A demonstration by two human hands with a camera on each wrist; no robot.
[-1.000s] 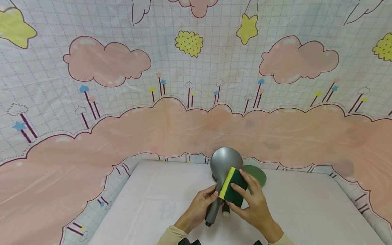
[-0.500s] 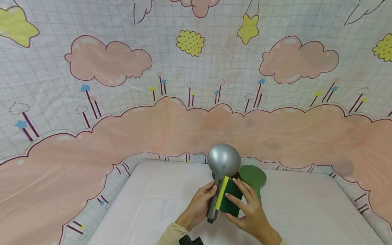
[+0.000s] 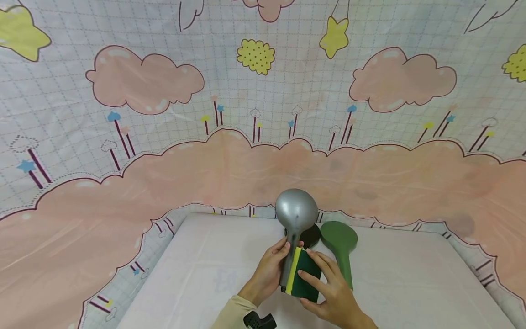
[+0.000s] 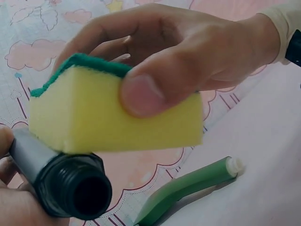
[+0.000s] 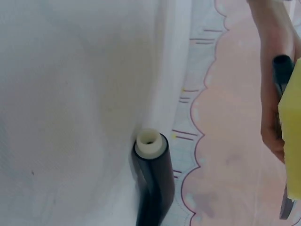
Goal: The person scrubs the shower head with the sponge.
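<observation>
A grey shower head is held up by its handle in my left hand, its round back toward the head camera. My right hand grips a sponge, yellow with a dark green scouring side. The sponge's yellow side touches the lower handle. In the left wrist view, the right thumb presses into the yellow foam, just above the handle's open threaded end. At the right wrist view's edge, the sponge partly covers the left hand.
Behind the hands, a green shower head lies on the white table. Beside it is a black shower head, mostly hidden; its pale-tipped handle shows in the right wrist view. A printed cloth hangs at the back.
The sponge has slid down along the handle toward its threaded end. The grey shower head has shifted slightly left and up, uncovering more of the black and green ones.
</observation>
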